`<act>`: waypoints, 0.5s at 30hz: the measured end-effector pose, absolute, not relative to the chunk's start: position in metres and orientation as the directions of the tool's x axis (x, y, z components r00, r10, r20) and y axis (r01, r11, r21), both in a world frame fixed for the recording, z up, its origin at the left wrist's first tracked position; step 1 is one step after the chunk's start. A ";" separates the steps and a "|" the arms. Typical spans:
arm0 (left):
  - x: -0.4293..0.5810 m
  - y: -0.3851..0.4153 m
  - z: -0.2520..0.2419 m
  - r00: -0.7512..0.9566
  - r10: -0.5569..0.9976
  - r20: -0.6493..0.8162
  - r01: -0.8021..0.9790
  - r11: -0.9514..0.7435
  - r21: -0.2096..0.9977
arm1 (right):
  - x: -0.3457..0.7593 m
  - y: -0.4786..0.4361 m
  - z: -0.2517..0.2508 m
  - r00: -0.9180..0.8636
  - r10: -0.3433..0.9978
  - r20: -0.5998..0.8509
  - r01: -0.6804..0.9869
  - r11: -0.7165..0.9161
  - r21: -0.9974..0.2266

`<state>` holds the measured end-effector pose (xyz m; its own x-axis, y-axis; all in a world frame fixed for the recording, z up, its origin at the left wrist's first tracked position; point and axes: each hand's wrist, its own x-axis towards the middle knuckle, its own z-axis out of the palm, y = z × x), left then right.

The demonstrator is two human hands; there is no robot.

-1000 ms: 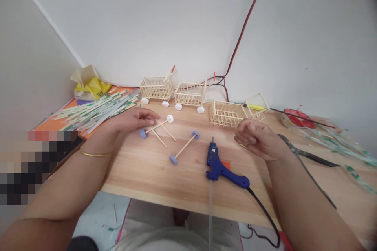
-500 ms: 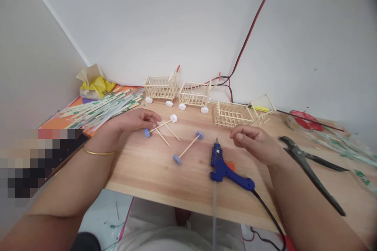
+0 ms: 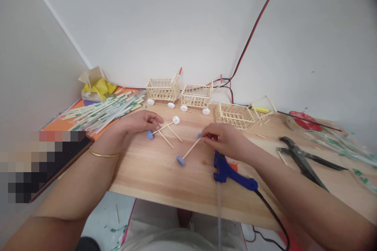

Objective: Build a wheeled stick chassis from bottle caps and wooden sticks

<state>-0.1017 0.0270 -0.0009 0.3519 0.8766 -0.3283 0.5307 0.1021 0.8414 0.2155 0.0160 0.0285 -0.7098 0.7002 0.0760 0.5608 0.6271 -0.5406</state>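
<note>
My left hand (image 3: 144,121) has its fingers curled down onto a small stick wheel frame (image 3: 167,126). That frame has a blue wheel at one end, a white wheel at the other, and two thin sticks standing off its axle. My right hand (image 3: 222,138) pinches the far end of a loose wheel axle (image 3: 191,148), close to one of its two blue wheels; its other end rests on the table. Under my right wrist lies a blue glue gun (image 3: 225,169), its nozzle hidden by the hand.
Two small stick carts (image 3: 161,89) with white wheels stand at the back, beside a wheel-less stick cart (image 3: 234,116). Wrapped sticks (image 3: 106,108) are piled at left. Long-handled pliers (image 3: 299,159) and a red-topped tub (image 3: 304,121) are at right. A black cord (image 3: 272,213) trails over the front edge.
My right hand has moved left, over the glue gun's nozzle, onto the end of the loose wheel axle. My left hand stays at the wheel frame.
</note>
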 end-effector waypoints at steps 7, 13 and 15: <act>-0.108 0.023 0.006 0.308 0.900 -0.309 0.587 0.075 0.806 | 0.162 0.020 0.026 -0.728 0.685 -0.007 0.651 0.688 -0.320; -0.107 0.022 0.012 0.376 0.867 -0.326 0.706 -0.040 0.707 | 0.134 0.013 0.019 -0.726 0.679 -0.107 0.685 0.704 -0.188; -0.107 0.023 0.012 0.367 0.865 -0.341 0.740 -0.050 0.671 | 0.127 0.010 0.019 -0.716 0.683 -0.141 0.698 0.698 -0.161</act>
<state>-0.1072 0.0228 0.0122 0.3672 0.8653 -0.3412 0.7401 -0.0496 0.6707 0.1270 0.0096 0.0188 -0.7162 0.6834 -0.1413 0.6978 0.6978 -0.1615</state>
